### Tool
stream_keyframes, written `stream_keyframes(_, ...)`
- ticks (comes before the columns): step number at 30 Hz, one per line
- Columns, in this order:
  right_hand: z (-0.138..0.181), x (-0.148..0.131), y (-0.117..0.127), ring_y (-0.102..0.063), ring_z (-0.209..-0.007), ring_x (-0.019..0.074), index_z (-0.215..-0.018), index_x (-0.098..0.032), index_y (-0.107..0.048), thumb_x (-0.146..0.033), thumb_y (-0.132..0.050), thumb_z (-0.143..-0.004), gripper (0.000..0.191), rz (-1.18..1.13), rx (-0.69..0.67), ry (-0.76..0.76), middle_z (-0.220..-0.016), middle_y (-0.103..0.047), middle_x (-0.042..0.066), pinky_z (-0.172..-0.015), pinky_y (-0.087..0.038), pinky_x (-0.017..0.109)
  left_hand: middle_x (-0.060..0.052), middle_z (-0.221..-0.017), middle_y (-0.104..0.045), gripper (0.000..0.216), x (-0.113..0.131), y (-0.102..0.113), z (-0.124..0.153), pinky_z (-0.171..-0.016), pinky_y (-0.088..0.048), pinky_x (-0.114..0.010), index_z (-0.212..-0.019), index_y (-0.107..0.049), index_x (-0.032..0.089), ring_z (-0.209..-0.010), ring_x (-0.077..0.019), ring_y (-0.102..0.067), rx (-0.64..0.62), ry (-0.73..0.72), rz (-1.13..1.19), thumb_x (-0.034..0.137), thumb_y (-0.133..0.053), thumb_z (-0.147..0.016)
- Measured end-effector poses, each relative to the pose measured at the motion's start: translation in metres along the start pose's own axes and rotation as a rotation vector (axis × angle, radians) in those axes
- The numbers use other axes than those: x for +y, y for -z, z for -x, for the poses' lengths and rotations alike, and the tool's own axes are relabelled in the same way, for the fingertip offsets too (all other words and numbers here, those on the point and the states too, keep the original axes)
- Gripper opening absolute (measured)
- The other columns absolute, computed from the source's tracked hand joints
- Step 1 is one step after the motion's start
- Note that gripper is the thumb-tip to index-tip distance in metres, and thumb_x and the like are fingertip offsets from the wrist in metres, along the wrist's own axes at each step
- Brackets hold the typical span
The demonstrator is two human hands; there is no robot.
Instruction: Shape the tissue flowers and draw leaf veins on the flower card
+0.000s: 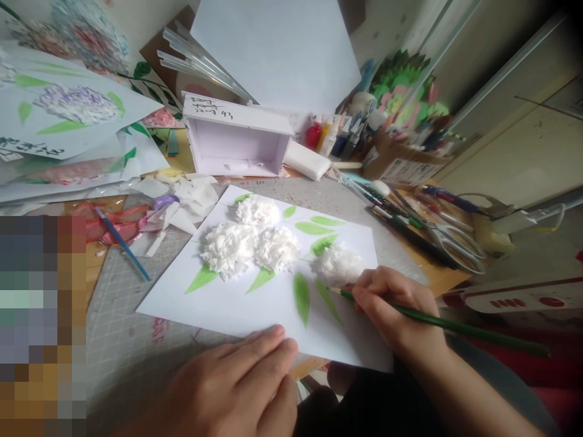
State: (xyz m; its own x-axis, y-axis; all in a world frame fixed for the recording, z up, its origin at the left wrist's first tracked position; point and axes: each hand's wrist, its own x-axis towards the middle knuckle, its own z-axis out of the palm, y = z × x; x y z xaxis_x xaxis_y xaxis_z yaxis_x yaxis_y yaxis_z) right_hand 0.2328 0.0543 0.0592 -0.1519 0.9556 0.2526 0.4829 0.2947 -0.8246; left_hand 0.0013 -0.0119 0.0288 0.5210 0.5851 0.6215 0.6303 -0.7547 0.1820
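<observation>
A white sheet of paper (182,303) lies tilted on a grey cutting mat (113,328). Several ruffled white paper flowers (277,249) stand out from it, among leaves coloured light green. My right hand (396,309) pinches a green colored pencil (473,328), whose tip meets the narrow leaf (327,300) just under the rightmost white flower (340,264). At the sheet's near edge rests my left hand (241,382), palm down with the fingers stretched out, holding nothing.
Behind the sheet stands an open white box (237,145), with paint bottles (328,136) beside it. Scissors (455,243) and pens lie to the right. At left are crumpled paper scraps (186,200), a blue stick (122,243) and finished flower pictures (73,103).
</observation>
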Motion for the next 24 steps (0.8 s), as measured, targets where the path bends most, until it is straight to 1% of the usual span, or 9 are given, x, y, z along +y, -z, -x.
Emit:
stream_keyframes(4,0.004,0.003,0.006,-0.064,-0.062,0.0124,-0.055,-0.02,-0.049,-0.008,-0.057,-0.076,0.026,-0.112,-0.037,0.008,-0.058,-0.058,-0.004,-0.056,-0.048,0.019,-0.002,-0.101,-0.068,0.024,0.0,0.001,0.001,-0.096,-0.044,-0.031,-0.082,-0.068,0.019,-0.101,-0.0194,-0.061,0.0,-0.031,-0.005,0.014,-0.044,-0.086)
stream_keyframes(8,0.008,0.001,0.01,-0.065,-0.068,0.016,-0.053,-0.02,-0.05,-0.008,-0.057,-0.076,0.026,-0.225,-0.073,-0.009,-0.055,-0.053,-0.003,-0.068,-0.054,0.026,-0.003,-0.104,-0.067,0.024,-0.003,0.001,-0.002,-0.092,-0.049,-0.031,-0.084,-0.067,0.018,-0.102,-0.0197,-0.061,-0.007,-0.047,-0.003,0.015,-0.044,-0.085)
stream_keyframes(10,0.01,0.001,0.012,-0.062,-0.065,0.0159,-0.052,-0.02,-0.05,-0.009,-0.057,-0.075,0.027,-0.27,-0.106,-0.031,-0.053,-0.05,-0.003,-0.075,-0.055,0.032,-0.003,-0.104,-0.067,0.024,-0.004,0.002,-0.004,-0.089,-0.051,-0.03,-0.085,-0.067,0.018,-0.101,-0.0196,-0.062,-0.011,-0.053,-0.009,0.015,-0.043,-0.086)
stream_keyframes(12,0.011,0.002,0.015,-0.056,-0.058,0.0134,-0.051,-0.019,-0.05,-0.009,-0.058,-0.074,0.027,-0.335,-0.152,-0.066,-0.052,-0.049,-0.004,-0.083,-0.052,0.038,-0.003,-0.102,-0.068,0.026,-0.005,0.003,-0.006,-0.083,-0.054,-0.029,-0.086,-0.067,0.019,-0.098,-0.0197,-0.063,-0.017,-0.086,-0.018,0.015,-0.041,-0.087)
stream_keyframes(15,0.012,0.007,0.017,-0.046,-0.048,0.01,-0.051,-0.019,-0.049,-0.008,-0.058,-0.072,0.025,-0.521,-0.189,-0.134,-0.047,-0.049,-0.006,-0.089,-0.048,0.044,-0.003,-0.102,-0.068,0.028,-0.005,0.006,-0.007,-0.077,-0.054,-0.029,-0.086,-0.067,0.019,-0.096,-0.0208,-0.064,-0.05,-0.083,-0.022,0.016,-0.04,-0.088)
stream_keyframes(17,0.011,0.01,0.015,-0.043,-0.045,0.0098,-0.053,-0.02,-0.049,-0.008,-0.058,-0.071,0.024,-0.637,-0.141,-0.17,-0.044,-0.047,-0.007,-0.085,-0.049,0.043,-0.004,-0.103,-0.068,0.028,-0.005,0.007,-0.007,-0.079,-0.053,-0.029,-0.085,-0.067,0.019,-0.098,-0.021,-0.064,-0.041,-0.07,-0.016,0.015,-0.04,-0.087)
stream_keyframes(19,0.009,0.011,0.011,-0.046,-0.048,0.011,-0.055,-0.02,-0.051,-0.008,-0.058,-0.073,0.023,-0.634,-0.061,-0.166,-0.045,-0.049,-0.007,-0.078,-0.05,0.039,-0.004,-0.104,-0.068,0.027,-0.005,0.006,-0.005,-0.086,-0.05,-0.029,-0.084,-0.068,0.018,-0.101,-0.0202,-0.062,-0.008,-0.077,-0.01,0.015,-0.041,-0.087)
stream_keyframes(22,0.006,0.009,0.006,-0.052,-0.054,0.0119,-0.059,-0.02,-0.053,-0.011,-0.06,-0.078,0.022,-0.446,-0.002,-0.107,-0.052,-0.055,-0.004,-0.061,-0.048,0.028,-0.003,-0.107,-0.066,0.025,-0.005,0.001,0.0,-0.097,-0.042,-0.03,-0.084,-0.068,0.018,-0.108,-0.0194,-0.058,0.029,-0.063,0.005,0.014,-0.043,-0.087)
stream_keyframes(24,0.004,0.007,0.003,-0.051,-0.052,0.0107,-0.06,-0.019,-0.053,-0.013,-0.061,-0.08,0.022,-0.312,0.016,-0.076,-0.054,-0.057,-0.004,-0.053,-0.043,0.024,-0.003,-0.107,-0.066,0.024,-0.004,-0.003,0.003,-0.099,-0.041,-0.031,-0.085,-0.068,0.018,-0.111,-0.0196,-0.056,0.042,-0.044,0.013,0.012,-0.045,-0.085)
